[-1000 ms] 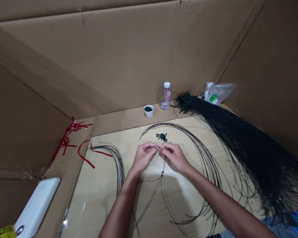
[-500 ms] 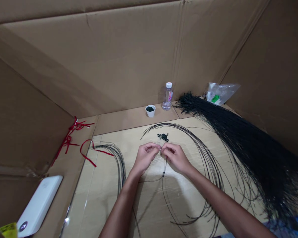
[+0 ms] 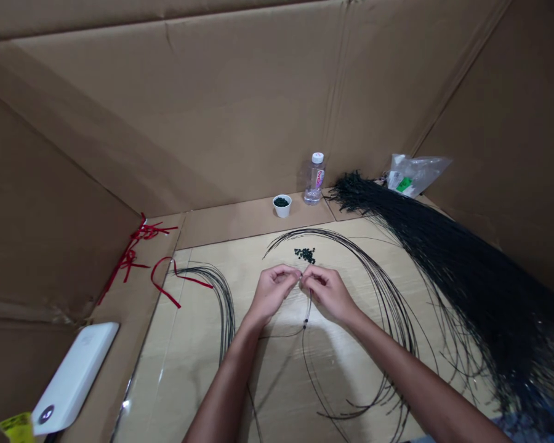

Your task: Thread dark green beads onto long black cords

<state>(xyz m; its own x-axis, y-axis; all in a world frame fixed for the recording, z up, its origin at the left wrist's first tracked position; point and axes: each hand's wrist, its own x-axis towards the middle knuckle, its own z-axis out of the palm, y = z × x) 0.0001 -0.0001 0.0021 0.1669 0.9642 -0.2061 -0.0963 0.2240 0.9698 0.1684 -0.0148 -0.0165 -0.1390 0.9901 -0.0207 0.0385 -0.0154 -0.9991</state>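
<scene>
My left hand and my right hand meet at their fingertips above the pale cardboard sheet. Both pinch a thin black cord, which hangs down from them with a small dark bead threaded on it. A small heap of dark beads lies just beyond my fingers. Long black cords arc around my hands on the right and left.
A thick bundle of black cords spreads across the right. A white cup of dark beads, a water bottle and a plastic bag stand at the back. Red ribbons and a white power bank lie left, with cardboard walls around.
The whole scene drifts slightly rightward in view as my head turns. My hands keep their pinch on the cord, and the bead hangs in about the same place below them.
</scene>
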